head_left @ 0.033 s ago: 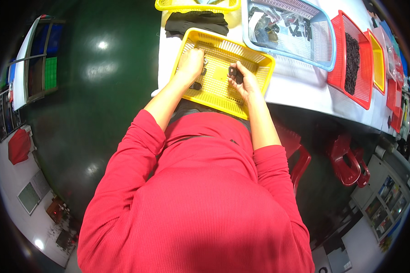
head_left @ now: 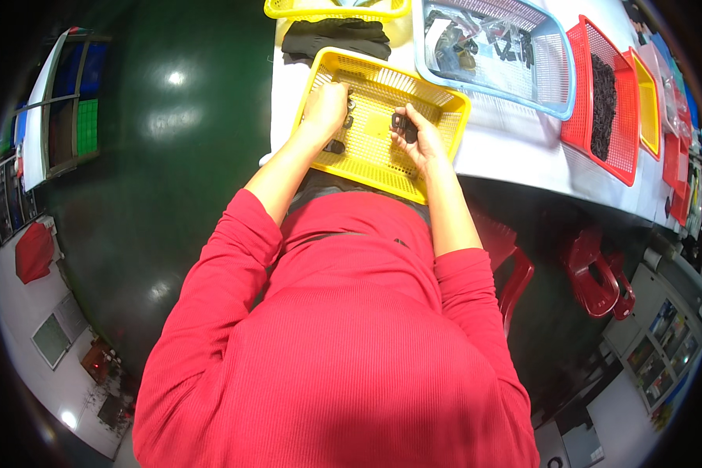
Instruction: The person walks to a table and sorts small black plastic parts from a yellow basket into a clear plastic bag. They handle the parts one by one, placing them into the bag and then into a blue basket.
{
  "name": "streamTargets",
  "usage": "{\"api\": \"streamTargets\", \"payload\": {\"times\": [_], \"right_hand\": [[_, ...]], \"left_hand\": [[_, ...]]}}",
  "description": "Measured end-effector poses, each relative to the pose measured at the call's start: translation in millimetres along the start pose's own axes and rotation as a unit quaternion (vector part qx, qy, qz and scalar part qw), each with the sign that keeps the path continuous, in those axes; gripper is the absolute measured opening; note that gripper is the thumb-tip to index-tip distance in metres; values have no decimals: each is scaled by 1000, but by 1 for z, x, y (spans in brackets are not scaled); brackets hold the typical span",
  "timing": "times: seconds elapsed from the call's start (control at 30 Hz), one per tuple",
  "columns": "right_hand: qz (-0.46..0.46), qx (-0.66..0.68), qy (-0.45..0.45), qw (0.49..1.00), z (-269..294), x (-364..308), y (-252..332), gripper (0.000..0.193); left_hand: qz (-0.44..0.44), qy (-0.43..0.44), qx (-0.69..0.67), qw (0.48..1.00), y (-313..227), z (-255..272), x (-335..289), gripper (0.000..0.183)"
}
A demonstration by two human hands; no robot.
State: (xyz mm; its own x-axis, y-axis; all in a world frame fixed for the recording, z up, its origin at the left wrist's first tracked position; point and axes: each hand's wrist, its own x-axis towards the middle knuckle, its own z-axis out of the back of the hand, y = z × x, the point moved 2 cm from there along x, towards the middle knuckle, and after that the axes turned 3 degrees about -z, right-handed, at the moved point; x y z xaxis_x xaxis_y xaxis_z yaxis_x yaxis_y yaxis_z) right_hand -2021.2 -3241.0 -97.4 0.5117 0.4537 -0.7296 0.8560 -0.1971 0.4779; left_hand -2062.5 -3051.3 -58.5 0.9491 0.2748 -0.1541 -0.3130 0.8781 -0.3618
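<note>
A yellow mesh basket (head_left: 382, 181) rests at the near edge of the white-covered table, close to my body. My right hand (head_left: 427, 147) is over the basket's right half, thumb and fingers closed on a small black part (head_left: 410, 130) with a pale spot on its left side. Over the left side of the basket, my left hand (head_left: 326, 108) is closed with the fingers curled down; what they hold, if anything, is hidden. Several small dark pieces lie by it, among them a black piece (head_left: 335, 147) below its wrist.
Beyond the basket lie a black cloth bundle (head_left: 337, 37) and another yellow basket (head_left: 337, 13). To the right stand a blue basket (head_left: 558, 109) with bagged black parts, a red basket (head_left: 628, 132) of black pieces and a small yellow basket (head_left: 649, 109). Red chairs (head_left: 591, 273) stand below the table.
</note>
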Motion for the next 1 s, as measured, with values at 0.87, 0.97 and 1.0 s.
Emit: {"api": "streamTargets", "payload": {"times": [0.87, 0.97, 1.0], "right_hand": [[-49, 100, 45, 993, -3, 2, 4, 33], [-28, 82, 33, 996, -6, -2, 2, 32], [-25, 75, 34, 996, -7, -4, 2, 32]], "left_hand": [[99, 127, -269, 949, 24, 21, -3, 34], [35, 76, 42, 996, -5, 10, -1, 42], [63, 97, 85, 990, -2, -2, 3, 40]]}}
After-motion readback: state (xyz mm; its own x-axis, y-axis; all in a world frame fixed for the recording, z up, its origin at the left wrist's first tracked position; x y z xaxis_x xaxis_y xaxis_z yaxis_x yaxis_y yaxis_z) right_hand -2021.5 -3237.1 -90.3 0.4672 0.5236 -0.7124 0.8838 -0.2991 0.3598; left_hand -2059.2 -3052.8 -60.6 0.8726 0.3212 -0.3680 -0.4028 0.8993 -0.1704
